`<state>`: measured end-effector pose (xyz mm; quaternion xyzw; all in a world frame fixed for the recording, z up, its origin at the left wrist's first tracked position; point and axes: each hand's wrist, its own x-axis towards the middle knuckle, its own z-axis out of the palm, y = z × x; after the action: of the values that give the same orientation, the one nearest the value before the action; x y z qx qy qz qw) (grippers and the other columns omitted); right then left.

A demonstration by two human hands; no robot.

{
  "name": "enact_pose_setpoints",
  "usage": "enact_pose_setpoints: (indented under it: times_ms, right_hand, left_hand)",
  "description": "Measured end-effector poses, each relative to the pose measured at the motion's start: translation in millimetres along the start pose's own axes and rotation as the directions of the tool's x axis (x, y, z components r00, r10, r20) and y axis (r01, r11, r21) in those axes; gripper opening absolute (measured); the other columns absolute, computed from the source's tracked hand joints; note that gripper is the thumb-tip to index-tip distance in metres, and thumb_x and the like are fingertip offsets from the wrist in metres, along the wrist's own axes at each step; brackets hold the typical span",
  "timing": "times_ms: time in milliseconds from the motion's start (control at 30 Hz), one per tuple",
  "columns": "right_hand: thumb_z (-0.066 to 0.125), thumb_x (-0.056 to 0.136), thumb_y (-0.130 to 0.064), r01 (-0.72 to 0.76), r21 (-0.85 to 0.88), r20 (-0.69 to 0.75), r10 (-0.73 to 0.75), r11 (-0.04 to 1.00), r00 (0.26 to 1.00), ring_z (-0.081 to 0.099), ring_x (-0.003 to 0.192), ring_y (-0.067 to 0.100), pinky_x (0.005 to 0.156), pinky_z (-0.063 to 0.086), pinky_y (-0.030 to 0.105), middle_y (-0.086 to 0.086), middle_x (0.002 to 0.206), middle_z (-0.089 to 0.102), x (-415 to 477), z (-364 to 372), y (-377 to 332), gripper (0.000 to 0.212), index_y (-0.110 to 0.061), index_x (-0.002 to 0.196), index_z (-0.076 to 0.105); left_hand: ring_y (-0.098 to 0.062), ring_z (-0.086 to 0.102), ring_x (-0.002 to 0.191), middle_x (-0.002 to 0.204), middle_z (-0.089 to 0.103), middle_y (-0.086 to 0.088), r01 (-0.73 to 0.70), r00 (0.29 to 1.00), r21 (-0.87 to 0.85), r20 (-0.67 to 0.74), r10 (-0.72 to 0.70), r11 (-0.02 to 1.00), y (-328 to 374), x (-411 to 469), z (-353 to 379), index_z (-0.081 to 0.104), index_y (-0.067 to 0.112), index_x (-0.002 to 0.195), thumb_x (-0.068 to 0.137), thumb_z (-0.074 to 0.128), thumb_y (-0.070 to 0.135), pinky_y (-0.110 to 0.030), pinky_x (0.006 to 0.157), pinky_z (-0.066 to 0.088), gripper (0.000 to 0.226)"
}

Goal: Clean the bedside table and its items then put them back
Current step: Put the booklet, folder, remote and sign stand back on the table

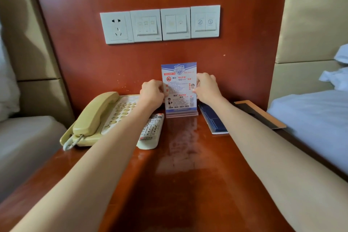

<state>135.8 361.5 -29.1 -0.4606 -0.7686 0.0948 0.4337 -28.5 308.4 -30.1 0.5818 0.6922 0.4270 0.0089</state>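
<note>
Lower left: telephone (98, 118), remote (151, 130) beside it on worktop (188, 165). Centre: left hand (151, 92) and right hand (206, 88) pinch side edges of upright sign card (178, 84), fingers closed on it; acrylic base (181, 114) rests near back panel. Right: blue folder (212, 118). Judgement: set stand square, facing out, press base flat, release evenly.
</note>
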Motion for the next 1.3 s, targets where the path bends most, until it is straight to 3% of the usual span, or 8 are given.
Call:
enact_pose_setpoints:
  times_ms: [100,233,533,667,833,967,1167,1300]
  right_hand:
    - [0.062,0.086,-0.001,-0.001,0.039,-0.001,0.001,0.999,1.0,0.047,0.109,0.029,0.084,0.052,0.047,0.015,0.108,0.059,3,1,2,0.015,-0.013,0.093,0.059]
    - [0.062,0.086,-0.002,0.007,0.043,-0.012,-0.006,0.999,1.0,0.047,0.108,0.027,0.084,0.053,0.048,0.014,0.11,0.06,4,3,3,0.017,-0.01,0.101,0.061]
    - [0.06,0.089,-0.005,-0.009,0.031,-0.031,0.01,0.999,0.999,0.046,0.109,0.027,0.076,0.035,0.033,0.013,0.111,0.063,4,6,3,0.015,-0.009,0.104,0.061]
    - [0.058,0.091,-0.007,-0.068,0.043,-0.012,0.069,0.997,0.998,0.045,0.111,0.029,0.079,0.036,0.035,0.014,0.111,0.063,5,7,2,0.018,-0.009,0.108,0.061]
    - [0.055,0.092,-0.007,-0.105,0.016,0.026,0.104,0.994,0.994,0.044,0.11,0.032,0.077,0.032,0.032,0.016,0.108,0.064,4,7,1,0.011,-0.004,0.102,0.06]
    - [0.05,0.095,-0.009,-0.152,0.044,0.031,0.151,0.987,0.988,0.044,0.113,0.03,0.08,0.033,0.033,0.016,0.115,0.062,-1,10,0,0.017,-0.006,0.109,0.059]
    - [0.049,0.096,-0.009,-0.217,0.033,0.094,0.213,0.976,0.973,0.047,0.108,0.027,0.073,0.033,0.028,0.015,0.115,0.061,-3,6,-2,0.011,-0.006,0.104,0.057]
    - [0.049,0.093,-0.01,-0.292,0.134,0.084,0.282,0.947,0.956,0.056,0.098,0.024,0.062,0.039,0.024,0.014,0.112,0.063,-6,1,2,0.015,-0.007,0.104,0.059]
  left_hand:
    - [-0.033,0.067,0.087,0.096,0.07,-0.014,-0.006,1.0,0.015,0.004,0.006,1.0,1,3,1,0.066,0.01,0.082,0.085,0.06,0.002,-0.044,0.081,0.057,0.011]
    - [-0.03,0.068,0.083,0.095,0.07,-0.012,-0.007,1.0,0.014,-0.001,0.007,1.0,-1,5,2,0.067,0.008,0.086,0.085,0.058,0.001,-0.043,0.079,0.058,0.012]
    - [-0.034,0.066,0.09,0.101,0.068,-0.015,0.031,1.0,-0.017,0.005,-0.031,0.999,1,1,4,0.064,0.008,0.088,0.087,0.059,0.006,-0.045,0.082,0.056,0.006]
    - [-0.032,0.066,0.091,0.104,0.068,-0.014,0.091,0.996,-0.055,0.026,-0.09,0.994,5,0,1,0.061,0.013,0.084,0.088,0.058,0.007,-0.044,0.083,0.056,0.008]
    - [-0.034,0.067,0.091,0.105,0.068,-0.016,0.152,0.988,-0.099,0.054,-0.147,0.984,8,3,1,0.067,0.007,0.096,0.088,0.058,0.004,-0.044,0.081,0.057,0.013]
    - [-0.032,0.067,0.09,0.106,0.067,-0.015,0.181,0.982,-0.088,0.066,-0.176,0.98,10,4,-1,0.068,0.007,0.1,0.087,0.058,0.006,-0.044,0.08,0.058,0.016]
    - [-0.032,0.063,0.101,0.114,0.065,-0.015,0.2,0.975,-0.024,0.105,-0.197,0.979,11,3,1,0.064,0.007,0.108,0.091,0.056,0.011,-0.037,0.082,0.054,0.019]
    - [-0.027,0.057,0.1,0.121,0.06,-0.014,0.256,0.962,-0.063,0.119,-0.247,0.965,22,7,-3,0.054,0.006,0.117,0.095,0.052,0.022,-0.032,0.073,0.044,0.028]
